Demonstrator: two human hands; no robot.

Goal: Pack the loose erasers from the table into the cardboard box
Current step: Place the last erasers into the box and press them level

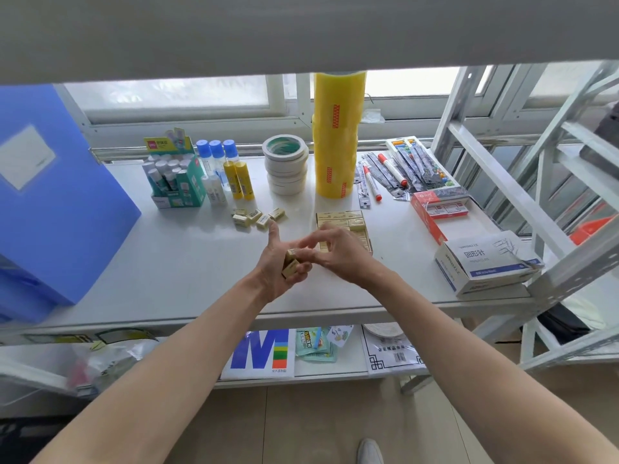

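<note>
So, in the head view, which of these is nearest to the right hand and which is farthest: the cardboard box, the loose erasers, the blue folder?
1. Cardboard box: just behind the right hand, partly hidden by it.
2. Loose erasers: behind and to its left.
3. Blue folder: far left edge of the table.

A white table [187,262] is seen, with loose erasers [258,216] at its middle and a cardboard box [348,226] just right of them. Glue sticks [177,182], tape rolls [286,165] and markers [378,179] are ranged along the far edge, and a paper-clip box [482,266] is set near right.
</note>
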